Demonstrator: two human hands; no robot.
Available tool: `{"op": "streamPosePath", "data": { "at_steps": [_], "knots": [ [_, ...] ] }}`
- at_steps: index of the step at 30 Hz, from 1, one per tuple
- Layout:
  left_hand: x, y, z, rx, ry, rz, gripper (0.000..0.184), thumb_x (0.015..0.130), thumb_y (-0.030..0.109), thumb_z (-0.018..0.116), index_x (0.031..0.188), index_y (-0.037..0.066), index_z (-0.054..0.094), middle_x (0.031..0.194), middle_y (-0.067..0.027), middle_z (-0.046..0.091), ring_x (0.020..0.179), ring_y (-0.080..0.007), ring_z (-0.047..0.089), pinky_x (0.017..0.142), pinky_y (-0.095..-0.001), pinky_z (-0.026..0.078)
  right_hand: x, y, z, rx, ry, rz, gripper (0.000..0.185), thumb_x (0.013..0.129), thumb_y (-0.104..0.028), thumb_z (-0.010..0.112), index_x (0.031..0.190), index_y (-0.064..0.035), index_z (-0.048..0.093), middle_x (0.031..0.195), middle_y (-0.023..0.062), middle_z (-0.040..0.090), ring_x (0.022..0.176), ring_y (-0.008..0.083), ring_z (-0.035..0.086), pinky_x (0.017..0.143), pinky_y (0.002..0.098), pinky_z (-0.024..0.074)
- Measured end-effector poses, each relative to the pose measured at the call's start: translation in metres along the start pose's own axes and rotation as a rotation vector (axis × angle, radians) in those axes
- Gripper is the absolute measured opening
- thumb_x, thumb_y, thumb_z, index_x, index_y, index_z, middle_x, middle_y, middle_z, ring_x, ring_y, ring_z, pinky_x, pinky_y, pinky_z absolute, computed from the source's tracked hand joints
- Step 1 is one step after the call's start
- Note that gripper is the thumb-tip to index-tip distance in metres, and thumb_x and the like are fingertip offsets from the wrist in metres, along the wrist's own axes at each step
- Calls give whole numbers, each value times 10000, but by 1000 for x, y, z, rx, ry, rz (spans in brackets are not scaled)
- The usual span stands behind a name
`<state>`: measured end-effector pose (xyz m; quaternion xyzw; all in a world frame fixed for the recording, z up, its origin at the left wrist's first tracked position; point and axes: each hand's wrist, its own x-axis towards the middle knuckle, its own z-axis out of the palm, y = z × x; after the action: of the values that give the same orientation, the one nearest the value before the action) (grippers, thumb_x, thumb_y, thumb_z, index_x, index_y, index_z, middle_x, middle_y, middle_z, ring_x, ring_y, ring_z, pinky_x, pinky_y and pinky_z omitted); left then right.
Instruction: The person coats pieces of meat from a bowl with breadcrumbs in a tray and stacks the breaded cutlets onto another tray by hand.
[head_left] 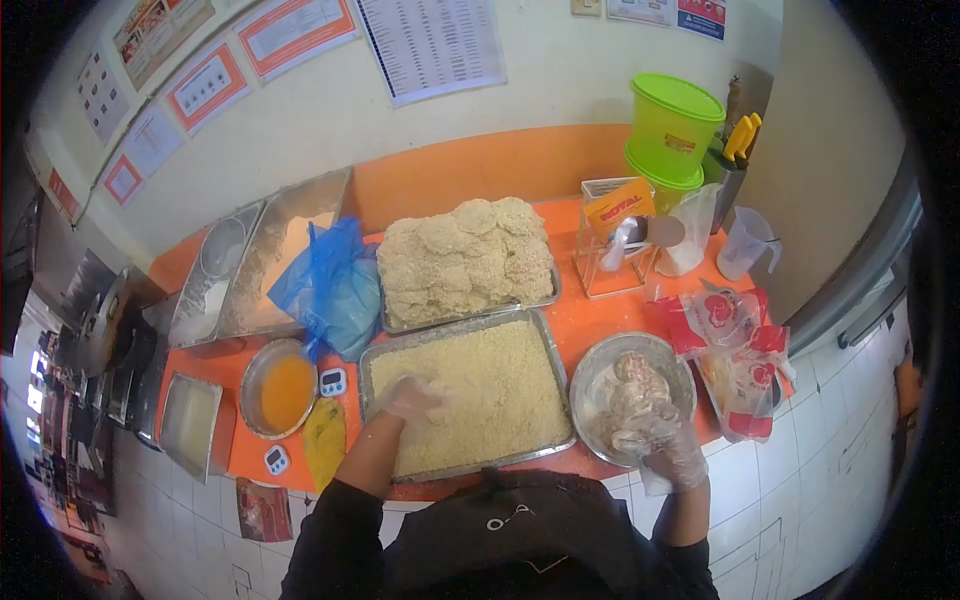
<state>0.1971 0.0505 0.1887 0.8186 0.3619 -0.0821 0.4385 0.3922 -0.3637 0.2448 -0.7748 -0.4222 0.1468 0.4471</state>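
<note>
My left hand [412, 398], in a clear plastic glove, lies with fingers stretched out on pale breadcrumbs [490, 390] that fill a shallow metal tray [568, 440]. It holds nothing I can see. My gloved right hand [668, 448] is at the near right side of a round metal bowl [683, 368] dusted with white flour. Its flour-coated fingers close on a floured piece of meat [640, 378] in the bowl; the fingertips blend into the coating. Behind the crumb tray, breaded pieces [465, 250] are heaped on another metal tray [552, 297].
Left stand a bowl of orange liquid [287, 392], a deep metal pan [190, 425], timers [333, 382], a yellow cloth [325, 440] and a blue plastic bag [335, 285]. Right are red-and-white packets [735, 350], a wire rack [610, 270], a measuring jug [742, 245] and green tubs [675, 130].
</note>
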Motion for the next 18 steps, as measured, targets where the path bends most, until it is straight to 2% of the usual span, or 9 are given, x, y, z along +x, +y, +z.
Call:
{"op": "streamPosePath", "data": {
  "at_steps": [2, 3, 6, 7, 9, 11, 13, 17, 18],
  "knots": [
    [11, -6, 5, -120, 54, 126, 542, 718, 341, 774, 1100, -19, 637, 926, -165, 693, 850, -243, 662, 746, -333, 504, 5, -8, 0, -115, 9, -137, 329, 809, -142, 687, 1085, 6, 585, 1019, 108, 633, 915, 192, 641, 782, 332, 549],
    [16, -6, 7, -180, 81, 189, 507, 716, 321, 778, 1077, -13, 653, 905, -151, 697, 829, -225, 662, 730, -327, 504, 6, -8, 2, 29, 43, -46, 328, 800, -131, 695, 1080, 2, 589, 1018, 106, 633, 910, 191, 639, 783, 329, 547],
    [-24, 66, -15, 26, 86, 298, 376, 719, 256, 780, 992, 13, 689, 841, -102, 688, 789, -184, 638, 707, -326, 492, 7, -11, 7, 441, 107, 197, 333, 773, -95, 718, 1070, -6, 597, 1019, 96, 634, 897, 185, 633, 783, 320, 542],
    [-17, 64, -19, 116, 110, 326, 375, 713, 260, 787, 991, 25, 694, 848, -126, 689, 769, -198, 637, 710, -323, 495, 7, -20, 4, 564, 112, 254, 338, 765, -82, 723, 1070, -8, 597, 1021, 92, 634, 893, 183, 631, 782, 317, 539],
    [-5, 63, -30, 297, 161, 383, 375, 700, 268, 800, 987, 47, 703, 864, -174, 692, 727, -228, 637, 716, -316, 501, 7, -27, -3, 427, 92, 163, 352, 746, -54, 737, 1068, -14, 601, 1014, 84, 637, 886, 181, 629, 779, 313, 535],
    [-4, 77, -50, 330, 153, 419, 381, 675, 273, 805, 967, 49, 703, 866, -195, 683, 742, -267, 642, 720, -325, 503, 7, -22, -10, -95, 49, -128, 373, 723, -25, 753, 1067, -24, 607, 997, 75, 642, 879, 183, 628, 774, 312, 531],
    [-12, 105, -79, 376, 153, 453, 378, 661, 262, 804, 954, 45, 702, 867, -200, 681, 759, -285, 649, 725, -330, 507, 4, -10, -7, 63, 47, 27, 389, 704, -21, 768, 1060, -37, 613, 982, 68, 646, 893, 190, 626, 776, 321, 526],
    [-10, 143, -142, 442, 166, 480, 356, 660, 217, 789, 953, 36, 699, 873, -186, 687, 778, -285, 658, 736, -332, 511, 7, -26, -12, -103, 79, -40, 391, 677, -24, 796, 1029, -61, 630, 965, 64, 651, 911, 205, 623, 783, 335, 514],
    [-6, 150, -157, 446, 169, 481, 351, 662, 207, 785, 956, 36, 699, 875, -183, 688, 778, -287, 658, 739, -332, 511, 9, -30, -10, -6, 100, 7, 376, 676, -30, 798, 1014, -63, 635, 964, 67, 652, 912, 210, 624, 784, 336, 512]
  ]
}}
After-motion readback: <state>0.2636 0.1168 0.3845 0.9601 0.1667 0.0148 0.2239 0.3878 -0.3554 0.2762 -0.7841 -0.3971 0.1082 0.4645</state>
